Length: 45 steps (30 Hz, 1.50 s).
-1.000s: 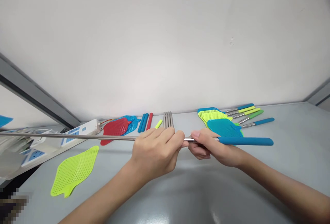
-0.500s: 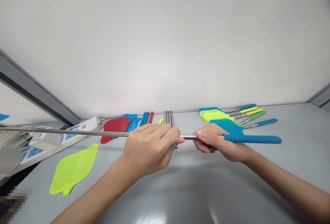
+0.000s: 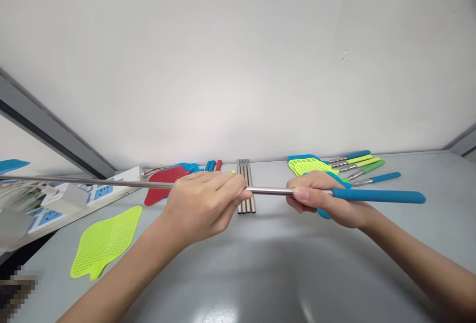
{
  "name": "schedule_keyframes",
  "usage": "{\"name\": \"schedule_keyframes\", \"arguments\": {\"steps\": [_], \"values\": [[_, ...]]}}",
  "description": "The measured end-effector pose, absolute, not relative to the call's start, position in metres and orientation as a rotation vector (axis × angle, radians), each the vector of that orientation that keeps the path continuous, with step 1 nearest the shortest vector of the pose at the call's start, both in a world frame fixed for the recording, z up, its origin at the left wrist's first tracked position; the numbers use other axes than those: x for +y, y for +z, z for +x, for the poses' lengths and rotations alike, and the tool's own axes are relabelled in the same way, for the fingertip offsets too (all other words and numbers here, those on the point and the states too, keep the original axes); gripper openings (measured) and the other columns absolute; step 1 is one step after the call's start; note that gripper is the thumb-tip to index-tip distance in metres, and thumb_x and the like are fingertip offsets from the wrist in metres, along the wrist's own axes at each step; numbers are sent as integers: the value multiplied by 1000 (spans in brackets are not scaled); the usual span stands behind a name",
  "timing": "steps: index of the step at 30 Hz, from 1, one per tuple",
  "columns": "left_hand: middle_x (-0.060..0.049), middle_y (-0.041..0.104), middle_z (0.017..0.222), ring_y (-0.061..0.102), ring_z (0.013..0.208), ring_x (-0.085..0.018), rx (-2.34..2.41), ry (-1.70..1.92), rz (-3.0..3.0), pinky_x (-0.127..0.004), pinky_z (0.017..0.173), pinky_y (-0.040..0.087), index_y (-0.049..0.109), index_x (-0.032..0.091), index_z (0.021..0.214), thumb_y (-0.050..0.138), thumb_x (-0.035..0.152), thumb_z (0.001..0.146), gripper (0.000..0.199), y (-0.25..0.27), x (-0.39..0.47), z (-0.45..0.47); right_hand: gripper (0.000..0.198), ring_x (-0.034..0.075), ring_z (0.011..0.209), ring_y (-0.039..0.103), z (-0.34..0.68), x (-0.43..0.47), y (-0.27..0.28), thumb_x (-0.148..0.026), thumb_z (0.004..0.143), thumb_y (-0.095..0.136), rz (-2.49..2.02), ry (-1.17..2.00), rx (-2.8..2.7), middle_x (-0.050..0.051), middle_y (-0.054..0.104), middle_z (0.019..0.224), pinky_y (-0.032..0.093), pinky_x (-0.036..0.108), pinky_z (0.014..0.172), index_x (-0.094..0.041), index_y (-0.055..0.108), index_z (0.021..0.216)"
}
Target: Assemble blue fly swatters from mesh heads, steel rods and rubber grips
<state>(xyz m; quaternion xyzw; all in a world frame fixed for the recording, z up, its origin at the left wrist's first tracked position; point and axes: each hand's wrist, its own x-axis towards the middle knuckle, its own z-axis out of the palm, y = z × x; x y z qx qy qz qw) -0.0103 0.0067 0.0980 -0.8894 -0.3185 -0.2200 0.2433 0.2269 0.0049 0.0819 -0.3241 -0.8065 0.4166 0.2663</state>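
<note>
A silver telescopic rod (image 3: 269, 191) with a blue grip (image 3: 379, 196) lies level across the view above the table. My left hand (image 3: 206, 206) is closed over the rod left of the middle, palm down. My right hand (image 3: 325, 201) pinches its metal part beside the blue grip, thumb on top. Leftward the thinner section runs out of the frame, so its far end is hidden. Behind my left hand stand several bare metal tubes (image 3: 246, 201) side by side on the table. A pile of fly swatters with blue, yellow and green handles (image 3: 372, 165) rests beyond my right hand.
At left, a lime swatter head (image 3: 106, 241) lies flat on the grey table (image 3: 282, 283). Red (image 3: 159, 184) and blue swatter heads and loose handle grips (image 3: 210, 165) sit near the wall. A white power strip (image 3: 111, 189) lines the left edge. A blue piece (image 3: 14, 165) shows at far left.
My hands have moved apart along the rod, the left one leftward and the right one rightward with the blue grip. More bare metal shows between them. The rod is slightly higher in view.
</note>
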Motion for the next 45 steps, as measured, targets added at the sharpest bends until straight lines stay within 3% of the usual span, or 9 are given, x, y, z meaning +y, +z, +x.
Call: {"name": "schedule_keyframes", "arguments": {"steps": [24, 45], "values": [[5, 43, 45, 37, 40, -9, -646, -760, -2309, -21, 43, 28, 46, 19, 64, 39, 24, 84, 22, 100, 28, -29, 40, 9, 49, 33, 230, -3, 95, -43, 86, 35, -920, 1051, -2142, -2, 35, 53, 24, 25, 46, -17, 38, 55], [5, 46, 46, 39, 41, -9, -636, -746, -2314, -21, 42, 29, 48, 18, 65, 37, 24, 85, 24, 97, 29, -31, 41, 8, 46, 32, 234, 2, 85, -39, 86, 37, -871, 1067, -2035, -2, 36, 49, 23, 23, 42, -17, 38, 52]]}}
